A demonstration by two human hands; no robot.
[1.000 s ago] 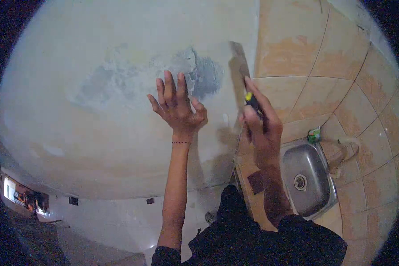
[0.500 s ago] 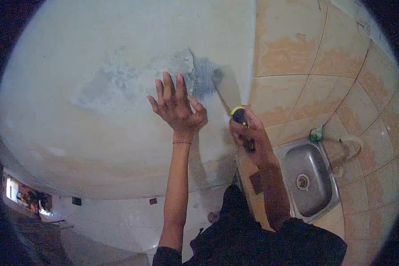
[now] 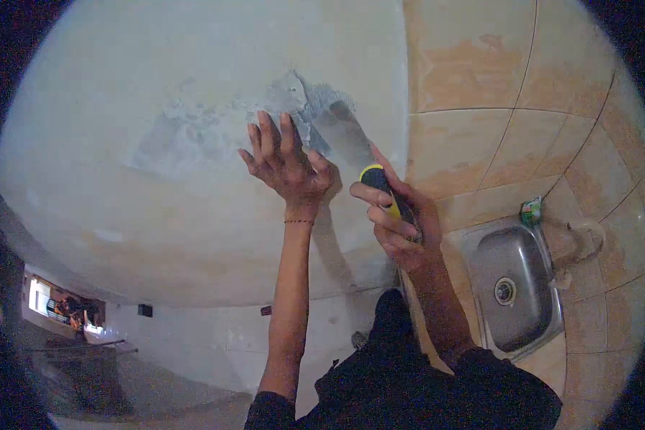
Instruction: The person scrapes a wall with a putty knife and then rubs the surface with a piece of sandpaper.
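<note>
My right hand (image 3: 401, 215) is wrapped round the black and yellow handle of a putty knife (image 3: 351, 136), its wide blade slanting up and left. The blade's end lies at the right side of a peeled grey patch (image 3: 326, 125) on the pale wall (image 3: 193, 236). A ragged flake of loosened paint (image 3: 294, 89) borders that patch. My left hand (image 3: 287, 165), with a thin cord at the wrist, is spread out over the lower part of the damaged area and holds nothing. Whether its palm presses on the wall is hidden.
On the right, a steel sink (image 3: 516, 301) is set beside beige tiles (image 3: 473, 79). A green and white packet (image 3: 531, 210) stands at its upper edge, near a pale tap (image 3: 586, 240). A bright window (image 3: 39, 295) shows at lower left.
My right hand has turned the putty knife from edge-on to showing its broad face, with the blade end slightly further left. My left hand stays nearly in place. The view has shifted a little.
</note>
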